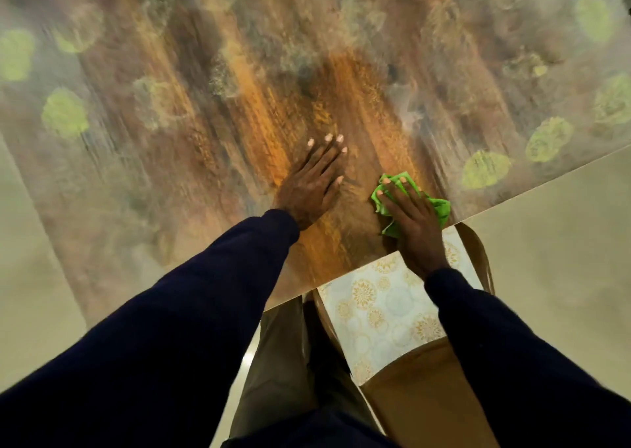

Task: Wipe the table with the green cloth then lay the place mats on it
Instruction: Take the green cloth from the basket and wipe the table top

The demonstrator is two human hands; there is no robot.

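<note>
The table [218, 113] has a brown, streaky patterned top with pale green blotches and fills most of the view, blurred. My left hand [312, 179] lies flat on it with fingers straight. To its right, near the table's front edge, my right hand [411, 215] presses the bunched green cloth [440, 208] onto the top with straight fingers. A pale place mat [379, 314] with gold floral circles lies on a brown chair seat just below the table edge, partly under my right forearm.
The brown chair [426, 393] stands tucked against the table's front edge at lower right. Pale tiled floor [553, 260] shows to the right and at the far left of the table. My legs are visible below the edge.
</note>
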